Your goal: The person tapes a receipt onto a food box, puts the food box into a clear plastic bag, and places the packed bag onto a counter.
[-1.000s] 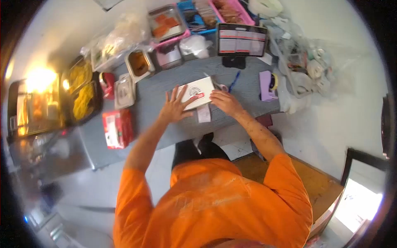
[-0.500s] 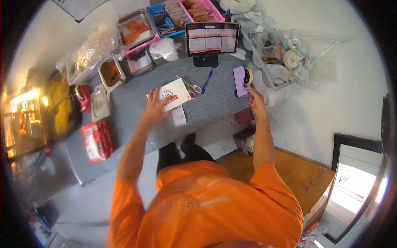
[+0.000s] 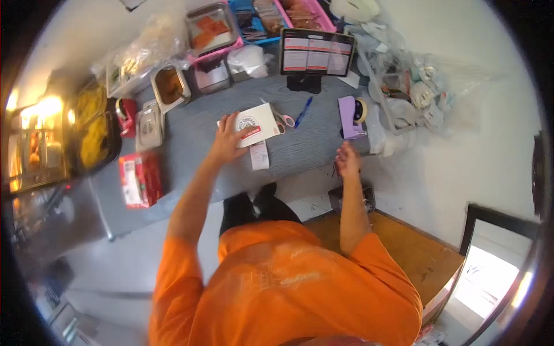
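A white printed cardboard food box (image 3: 258, 125) lies on the grey table. My left hand (image 3: 229, 140) grips its left side, with the thumb over its printed face. From beneath the box's near edge sticks a paper receipt (image 3: 259, 155). My right hand (image 3: 347, 160) is at the table's front edge, just below a purple tape dispenser (image 3: 348, 117) with a roll of tape. Its fingers are drawn together and slightly blurred; whatever they pinch is too small to make out. Scissors (image 3: 287, 120), partly hidden by the box, and a blue pen (image 3: 303, 111) lie to the box's right.
A tablet on a stand (image 3: 317, 53) is at the back. Behind and left are a pink basket (image 3: 309, 14), a metal container (image 3: 171, 89), a lidded tub (image 3: 149, 128) and a red box (image 3: 140, 180). A clear bin of plastic bags (image 3: 398, 106) stands on the right.
My right hand has moved from the tape dispenser toward my body and its fingers have closed up. My left hand stays on the box. The whole view has shifted slightly.
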Motion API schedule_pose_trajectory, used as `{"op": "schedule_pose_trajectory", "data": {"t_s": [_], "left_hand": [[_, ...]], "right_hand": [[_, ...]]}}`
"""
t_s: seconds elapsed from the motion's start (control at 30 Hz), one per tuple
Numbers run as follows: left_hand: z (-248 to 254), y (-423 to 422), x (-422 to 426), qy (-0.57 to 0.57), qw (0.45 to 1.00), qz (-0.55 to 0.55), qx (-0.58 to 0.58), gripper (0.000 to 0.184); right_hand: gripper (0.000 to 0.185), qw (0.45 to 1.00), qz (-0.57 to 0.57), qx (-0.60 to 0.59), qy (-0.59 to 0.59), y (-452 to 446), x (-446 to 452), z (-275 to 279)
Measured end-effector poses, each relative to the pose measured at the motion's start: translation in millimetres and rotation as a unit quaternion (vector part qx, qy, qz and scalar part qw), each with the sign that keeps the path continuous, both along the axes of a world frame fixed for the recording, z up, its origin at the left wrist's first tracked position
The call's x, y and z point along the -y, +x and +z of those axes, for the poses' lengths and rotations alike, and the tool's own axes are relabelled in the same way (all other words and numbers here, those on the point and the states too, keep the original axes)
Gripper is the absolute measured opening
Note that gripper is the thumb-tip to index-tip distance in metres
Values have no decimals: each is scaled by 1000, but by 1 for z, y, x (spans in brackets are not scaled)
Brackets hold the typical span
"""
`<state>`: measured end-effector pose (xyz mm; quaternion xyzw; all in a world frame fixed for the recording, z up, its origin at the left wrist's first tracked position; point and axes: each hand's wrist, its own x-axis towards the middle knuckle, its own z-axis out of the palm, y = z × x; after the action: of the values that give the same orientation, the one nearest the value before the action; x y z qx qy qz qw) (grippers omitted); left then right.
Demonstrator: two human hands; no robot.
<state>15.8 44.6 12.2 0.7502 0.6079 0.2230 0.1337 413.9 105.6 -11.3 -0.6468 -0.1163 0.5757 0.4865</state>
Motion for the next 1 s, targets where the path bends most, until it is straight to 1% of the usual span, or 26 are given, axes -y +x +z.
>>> {"op": "schedule_pose_trajectory", "data": {"t_s": [0.03, 0.1, 0.17, 0.23, 0.27, 0.33, 0.37, 0.43, 0.47, 0.5, 0.53, 0.57, 0.6, 0.63, 0.7, 0.73, 0.8, 0.83, 0.9, 0.93, 1.0], "left_hand": [[-1, 1, 2, -5, 1000, -3, 5, 67], [4, 1, 4, -10, 1000, 5, 9, 66], [4, 0, 4, -15, 1000, -13, 4, 62], [3, 1, 5, -5, 1000, -8, 6, 59], [4, 1, 5, -6, 1000, -8, -1, 58], [4, -1, 3, -2, 1000, -5, -11, 57], [3, -5, -1, -11, 1000, -17, -9, 57], [2, -12, -5, -24, 999, -26, -5, 57], [2, -15, -11, -32, 998, -43, 13, 58], [2, -19, -19, -38, 997, -61, 31, 60], [0, -23, -26, -35, 997, -57, 33, 60], [-1, -27, -30, -55, 996, -58, 47, 62], [-3, -32, -32, -75, 994, -59, 60, 64], [-3, -35, -33, -74, 994, -57, 61, 64], [-1, -38, -38, -104, 988, -84, 75, 69], [1, -38, -39, -101, 988, -85, 75, 69], [5, -35, -36, -105, 990, -65, 72, 69], [6, -33, -34, -105, 990, -65, 72, 69], [7, -30, -27, -95, 992, -26, 75, 71], [7, -22, -19, -94, 993, -26, 73, 71], [7, 3, 10, -112, 975, 179, 72, 73]], "right_hand": [[14, 997, 53, -53, -13, -25, 11, 3], [17, 970, 211, -115, -33, -79, 28, -16], [18, 929, 342, -139, -26, -148, 38, 12], [22, 930, 357, -92, -16, -202, 44, 33], [22, 928, 360, -93, -17, -215, 48, 28], [28, 956, 280, 80, -38, -234, 49, 21], [28, 955, 283, 78, -32, -235, 46, 20], [33, 915, 370, 144, 69, -226, 47, 26], [34, 901, 394, 140, 119, -220, 43, 11], [34, 899, 396, 142, 121, -216, 37, 0], [33, 835, 412, 288, 225, -211, 30, -6], [32, 741, 413, 422, 321, -207, 26, -13], [33, 730, 427, 462, 267, -206, 24, -9], [33, 729, 429, 462, 269, -205, 27, 0], [34, 755, 337, 491, 274, -198, 41, 16], [34, 755, 335, 492, 276, -195, 47, 15], [33, 811, 371, 424, 159, -194, 57, 2], [33, 811, 371, 424, 158, -192, 59, -12], [29, 810, 430, 310, 252, -189, 65, -35], [29, 810, 429, 309, 253, -190, 63, -23], [29, 916, 335, 169, 140, -186, 55, 7]]}}
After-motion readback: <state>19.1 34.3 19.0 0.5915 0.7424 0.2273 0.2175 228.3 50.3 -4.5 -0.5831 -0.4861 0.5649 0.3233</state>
